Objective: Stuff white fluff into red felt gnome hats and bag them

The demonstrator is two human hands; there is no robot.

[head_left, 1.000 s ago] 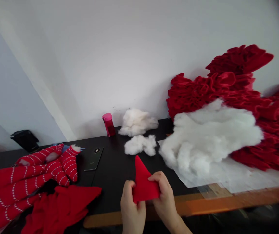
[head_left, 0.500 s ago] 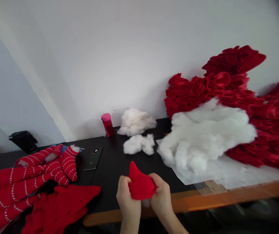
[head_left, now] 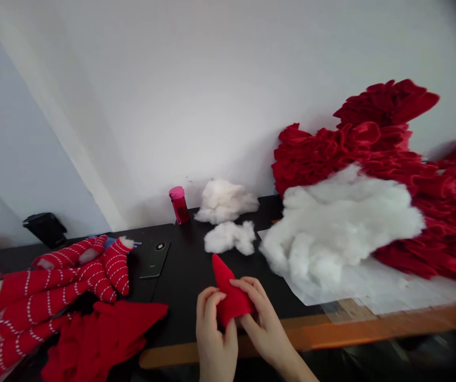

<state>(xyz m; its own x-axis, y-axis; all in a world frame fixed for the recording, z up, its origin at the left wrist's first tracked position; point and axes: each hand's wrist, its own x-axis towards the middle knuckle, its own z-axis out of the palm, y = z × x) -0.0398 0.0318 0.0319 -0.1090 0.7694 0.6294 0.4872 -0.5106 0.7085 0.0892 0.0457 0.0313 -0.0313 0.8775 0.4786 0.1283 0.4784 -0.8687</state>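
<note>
A small red cone-shaped felt hat [head_left: 228,289] is between my hands near the table's front edge, its tip pointing up and away. My left hand [head_left: 215,323] grips its left side, fingers on the outside and thumb at the lower rim. On the right, my right hand [head_left: 261,321] grips the other side, with fingers laid over the front and thumb at the opening. What is inside the hat is hidden. Just beyond it lie a small tuft of white stuffing [head_left: 230,237] and a larger tuft [head_left: 226,201].
A big heap of white stuffing [head_left: 343,223] on white sheeting stands to the right, before piled dark red fabric pieces [head_left: 419,180]. Leftward are striped red stuffed pieces [head_left: 52,281], flat red felt pieces [head_left: 100,339], a phone [head_left: 156,259], a pink-lidded bottle [head_left: 179,206] and a black object [head_left: 44,229].
My fingers have shifted from the hat's sides onto its front, with thumbs at the rim. The hat now looks narrower and more pointed. The view has moved slightly.
</note>
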